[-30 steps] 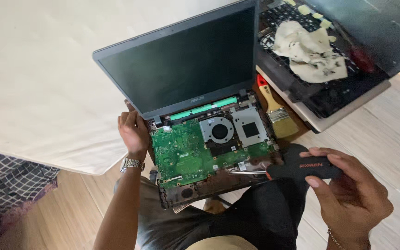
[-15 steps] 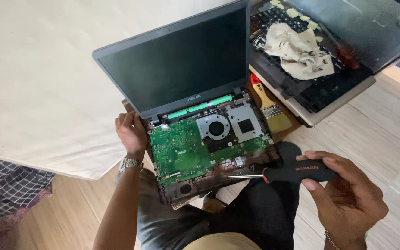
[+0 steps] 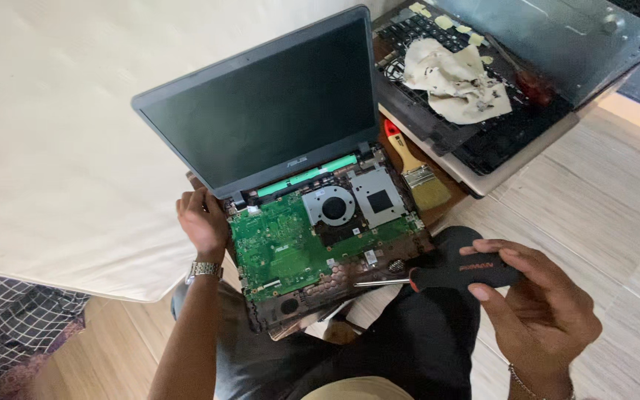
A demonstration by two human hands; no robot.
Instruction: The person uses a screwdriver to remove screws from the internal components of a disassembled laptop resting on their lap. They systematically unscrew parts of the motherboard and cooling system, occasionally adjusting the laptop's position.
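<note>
The right hand (image 3: 538,311) grips a screwdriver (image 3: 438,275) pointing left at the open laptop (image 3: 312,244), whose left edge the left hand (image 3: 203,222) holds.

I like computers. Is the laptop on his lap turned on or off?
Looks off: the laptop has a dark, blank screen and its green board lies bare.
</note>
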